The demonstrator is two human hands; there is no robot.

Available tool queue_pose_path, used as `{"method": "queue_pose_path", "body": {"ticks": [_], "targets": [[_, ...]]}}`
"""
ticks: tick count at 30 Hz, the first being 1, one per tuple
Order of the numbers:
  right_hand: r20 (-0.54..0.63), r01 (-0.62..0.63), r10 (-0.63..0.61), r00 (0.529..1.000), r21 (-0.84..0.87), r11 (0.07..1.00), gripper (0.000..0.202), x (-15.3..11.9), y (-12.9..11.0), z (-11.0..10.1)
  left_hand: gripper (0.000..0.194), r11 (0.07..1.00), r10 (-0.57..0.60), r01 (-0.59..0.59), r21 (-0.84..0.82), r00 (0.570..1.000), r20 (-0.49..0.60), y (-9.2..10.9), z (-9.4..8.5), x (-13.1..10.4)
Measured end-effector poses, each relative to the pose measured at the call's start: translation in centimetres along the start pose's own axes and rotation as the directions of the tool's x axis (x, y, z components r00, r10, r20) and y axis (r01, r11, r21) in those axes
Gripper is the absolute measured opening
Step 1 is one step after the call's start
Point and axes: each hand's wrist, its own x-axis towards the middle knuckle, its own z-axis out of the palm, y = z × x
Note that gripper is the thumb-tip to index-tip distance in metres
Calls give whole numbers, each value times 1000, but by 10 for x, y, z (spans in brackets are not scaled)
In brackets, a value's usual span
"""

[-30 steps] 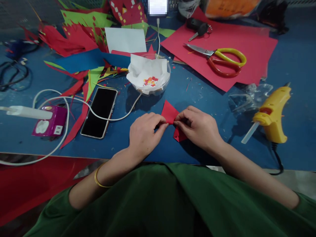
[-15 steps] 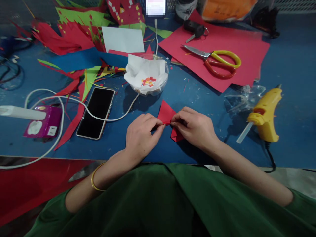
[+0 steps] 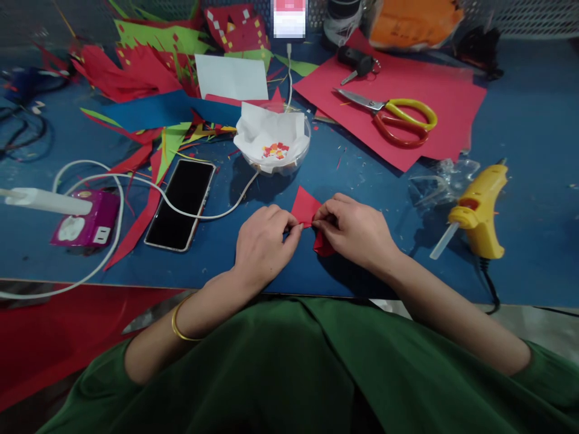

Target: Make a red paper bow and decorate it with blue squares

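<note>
- At the far left, a black cord lies coiled on the blue table.
- Next, a purple cube has a white plug reaching onto it, with a white cable looping around.
- Red, green and yellow scraps heap toward the back, a blue strip among them.
- The phone lies face up, screen dark, the cable crossing over it.
- The left hand, a gold bangle on its forearm, pinches the red piece between thumb and forefinger.
- Behind it stands a clear bowl, lined with white paper and holding small red and orange bits.
- The red piece, folded, is between both hands near the table's front edge.
- The right hand grips its right side with thumb and fingertips, partly covering it.
- Beyond, a key and scissors rest on red sheets.
- Crumpled clear plastic lies beside the yellow glue gun, at the right.
</note>
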Motion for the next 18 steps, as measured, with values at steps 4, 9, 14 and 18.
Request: {"method": "queue_pose_path", "body": {"ticks": [4, 9, 14, 18], "targets": [[-18, 3, -3, 1000, 9, 1000, 4, -1, 0, 1, 18, 1000, -16, 16, 14, 1000, 8, 0, 0, 1], [-27, 2, -1, 1000, 25, 1000, 2, -1, 0, 2, 17, 999, -26, 26, 36, 1000, 10, 2, 0, 1], [-31, 3, -2, 1000, 33, 999, 2, -1, 1, 2, 16, 998, -31, 31, 49, 999, 9, 3, -1, 1], [-26, -10, 11, 1000, 36, 999, 2, -1, 0, 2, 15, 998, -35, 34, 52, 999, 9, 0, -1, 2]]}}
